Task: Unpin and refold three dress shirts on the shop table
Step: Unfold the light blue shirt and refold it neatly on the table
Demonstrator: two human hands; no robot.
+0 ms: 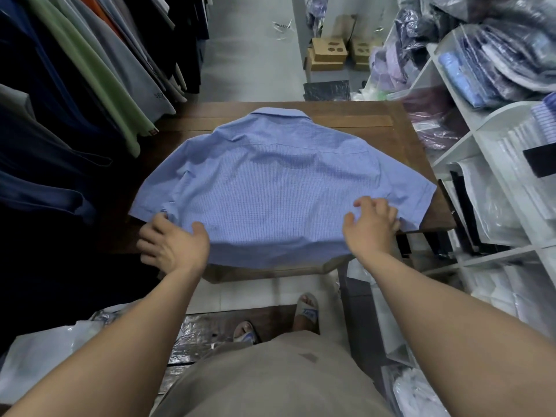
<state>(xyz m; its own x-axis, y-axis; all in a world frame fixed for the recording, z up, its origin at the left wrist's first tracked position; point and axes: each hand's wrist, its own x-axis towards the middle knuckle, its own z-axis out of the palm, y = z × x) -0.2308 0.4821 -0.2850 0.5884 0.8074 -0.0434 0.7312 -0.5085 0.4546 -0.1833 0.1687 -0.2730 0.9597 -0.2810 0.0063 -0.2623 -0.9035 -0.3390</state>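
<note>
A light blue checked short-sleeved shirt lies face down and spread flat on the dark wooden table, collar at the far edge, hem hanging over the near edge. My left hand rests at the shirt's near left side by the sleeve, fingers spread, thumb on the cloth. My right hand lies on the near right side by the other sleeve, fingers apart and pressing the fabric. Neither hand grips anything. No pins are visible.
Hanging garments crowd the left side. White shelves with bagged shirts line the right. Cardboard boxes stand on the floor beyond the table. Plastic bags lie by my feet.
</note>
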